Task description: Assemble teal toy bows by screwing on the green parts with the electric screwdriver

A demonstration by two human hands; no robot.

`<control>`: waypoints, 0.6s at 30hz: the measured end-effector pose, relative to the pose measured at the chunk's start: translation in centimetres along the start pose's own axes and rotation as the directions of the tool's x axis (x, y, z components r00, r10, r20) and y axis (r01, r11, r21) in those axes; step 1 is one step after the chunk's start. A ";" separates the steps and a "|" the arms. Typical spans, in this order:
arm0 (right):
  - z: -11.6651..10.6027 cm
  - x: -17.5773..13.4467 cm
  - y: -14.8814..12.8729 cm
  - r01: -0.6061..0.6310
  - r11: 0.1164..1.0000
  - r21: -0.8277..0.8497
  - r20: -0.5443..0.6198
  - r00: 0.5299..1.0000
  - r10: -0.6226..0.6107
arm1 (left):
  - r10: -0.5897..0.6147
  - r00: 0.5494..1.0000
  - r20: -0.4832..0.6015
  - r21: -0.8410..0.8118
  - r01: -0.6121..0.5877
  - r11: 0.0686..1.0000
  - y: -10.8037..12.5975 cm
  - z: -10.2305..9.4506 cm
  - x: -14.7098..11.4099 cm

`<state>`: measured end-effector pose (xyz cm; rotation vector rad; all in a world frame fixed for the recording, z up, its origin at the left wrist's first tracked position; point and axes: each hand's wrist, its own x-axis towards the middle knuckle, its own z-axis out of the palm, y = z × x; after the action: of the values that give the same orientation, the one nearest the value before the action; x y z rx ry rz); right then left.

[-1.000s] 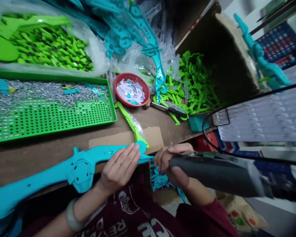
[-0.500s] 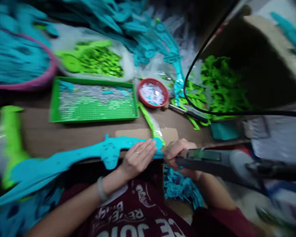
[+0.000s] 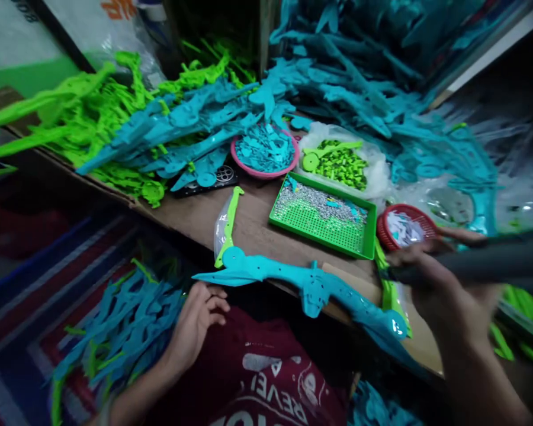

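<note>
The left hand (image 3: pixel 192 324) hangs open, fingers (image 3: pixel 218 305) loosely curled — the right hand (image 3: pixel 448 296) grips, forearm angled forward.

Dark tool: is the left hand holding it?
No, the right hand grips the dark tool, while the left hand is by the left end of the blue part.

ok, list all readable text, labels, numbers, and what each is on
"REVE": maroon shirt; rest of that word uncertain.
Large letters low on the shirt: cut off by the frame, not readable for sure.
Small shirt lettering: too blurred.
White panel, top left: dark and orange characters, cut off, not readable for sure.
</note>
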<state>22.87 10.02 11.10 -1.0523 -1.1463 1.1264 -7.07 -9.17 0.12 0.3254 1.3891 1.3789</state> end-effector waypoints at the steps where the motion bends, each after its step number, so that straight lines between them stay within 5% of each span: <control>1: 1.7 1.0 0.7 0.053 0.998 -0.015 0.091 0.995 -0.051 | -0.007 0.999 -0.048 -0.050 0.004 0.999 0.5 -0.2 0.8; 4: 6.7 4.1 3.1 0.271 0.961 0.050 0.073 0.959 -0.274 | 0.013 0.996 -0.085 -0.090 -0.020 0.996 1.1 0.7 2.6; 9: 12.6 7.2 6.8 0.328 0.936 0.125 0.085 0.937 -0.340 | -0.086 0.996 -0.023 -0.048 0.085 0.995 0.5 0.9 3.6; 18: 15.4 5.6 10.2 0.205 0.975 0.090 0.238 0.946 -0.221 | -0.278 0.948 -0.155 0.017 0.284 0.959 0.7 0.5 2.8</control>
<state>6.82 17.65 3.63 -0.7309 -1.3763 1.1342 -8.07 -6.49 -0.47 0.0436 1.5238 1.1599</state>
